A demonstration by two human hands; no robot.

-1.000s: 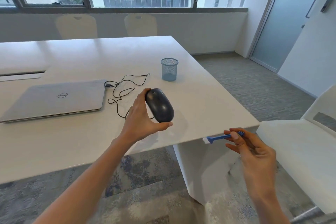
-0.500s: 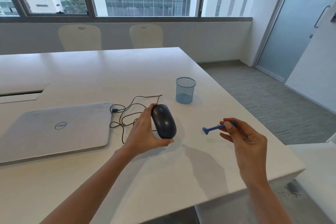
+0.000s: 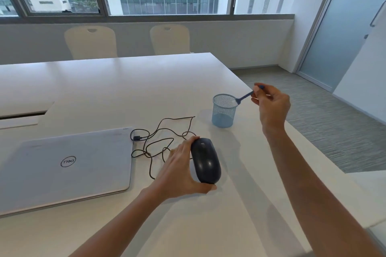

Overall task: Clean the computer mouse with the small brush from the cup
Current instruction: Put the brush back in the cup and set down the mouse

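Observation:
My left hand (image 3: 179, 171) grips a dark computer mouse (image 3: 205, 160) from its left side, low over the white table (image 3: 104, 89). The mouse's black cable (image 3: 158, 142) lies in loops behind it. My right hand (image 3: 271, 104) pinches the handle of a small blue brush (image 3: 245, 96) between thumb and fingers. The brush slants down to the left, and its white bristle end sits at the right rim of the blue mesh cup (image 3: 223, 110), which stands upright near the table's right edge.
A closed silver laptop (image 3: 66, 165) lies to the left of the mouse. Two white chairs (image 3: 92, 41) stand behind the table under the windows. The table's right edge drops to grey carpet (image 3: 334, 121). A glass door (image 3: 342, 27) is at the right.
My right hand has carried the brush up and away from me, from beside the mouse to the cup's rim. My left hand has lowered the mouse toward the table. The view has tilted up.

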